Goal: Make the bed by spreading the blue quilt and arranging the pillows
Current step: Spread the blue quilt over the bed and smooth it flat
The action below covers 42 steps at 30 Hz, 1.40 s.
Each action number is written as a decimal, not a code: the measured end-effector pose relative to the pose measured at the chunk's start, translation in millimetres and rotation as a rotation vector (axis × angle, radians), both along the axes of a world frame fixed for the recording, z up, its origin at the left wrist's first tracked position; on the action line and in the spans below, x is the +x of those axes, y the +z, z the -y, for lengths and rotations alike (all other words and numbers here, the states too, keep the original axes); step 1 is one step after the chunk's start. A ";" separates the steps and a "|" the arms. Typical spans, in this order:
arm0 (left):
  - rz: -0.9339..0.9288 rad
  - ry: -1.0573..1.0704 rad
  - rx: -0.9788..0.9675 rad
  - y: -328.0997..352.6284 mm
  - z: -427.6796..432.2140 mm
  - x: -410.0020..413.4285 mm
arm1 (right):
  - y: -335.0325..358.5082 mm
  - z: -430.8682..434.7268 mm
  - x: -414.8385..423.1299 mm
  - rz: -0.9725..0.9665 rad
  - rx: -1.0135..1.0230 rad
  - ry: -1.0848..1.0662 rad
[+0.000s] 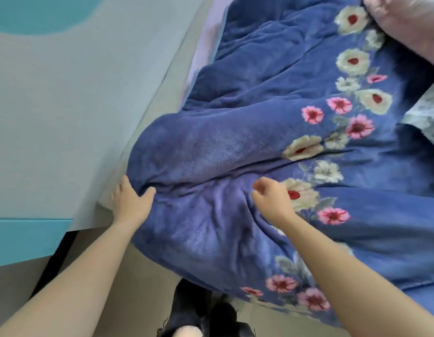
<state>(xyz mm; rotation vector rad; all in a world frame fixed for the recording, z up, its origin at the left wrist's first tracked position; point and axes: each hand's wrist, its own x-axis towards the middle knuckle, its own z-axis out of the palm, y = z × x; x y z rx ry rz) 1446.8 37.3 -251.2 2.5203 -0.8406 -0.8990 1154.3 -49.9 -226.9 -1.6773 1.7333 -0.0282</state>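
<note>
A home bedroom — a bed [201, 76] against a grey-and-teal painted wall [65, 93], covered by a plush blue floral quilt [235, 147], a pink pillow [405, 23] at its far end — tiled floor [128, 276] below.

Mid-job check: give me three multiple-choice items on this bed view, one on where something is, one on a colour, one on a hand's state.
1. Where is the pink pillow?
A. on the floor
B. at the upper right, by the far end of the blue quilt
C. under the bed

2. What colour are the centres of the cream flowers?
A. yellow
B. green
C. red

3. What is the left hand doing?
A. gripping a fold of the quilt
B. hanging free
C. holding a pillow

Answers:
1 B: the pillow fills the upper right corner of the view.
2 C: each large cream bloom shows a red middle.
3 A: its thumb and fingers close round the quilt's bunched edge.
</note>
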 end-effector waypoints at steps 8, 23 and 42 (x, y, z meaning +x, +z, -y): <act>-0.216 0.067 -0.153 28.2 114.3 16.2 | 40.2 158.7 129.9 0.070 -0.212 0.052; -0.043 -0.586 -0.044 -8.9 198.3 37.1 | -46.2 272.1 206.8 -0.226 -0.104 -0.197; 0.785 -0.719 0.054 -72.2 248.4 74.4 | -57.7 307.3 236.9 0.420 -0.027 0.002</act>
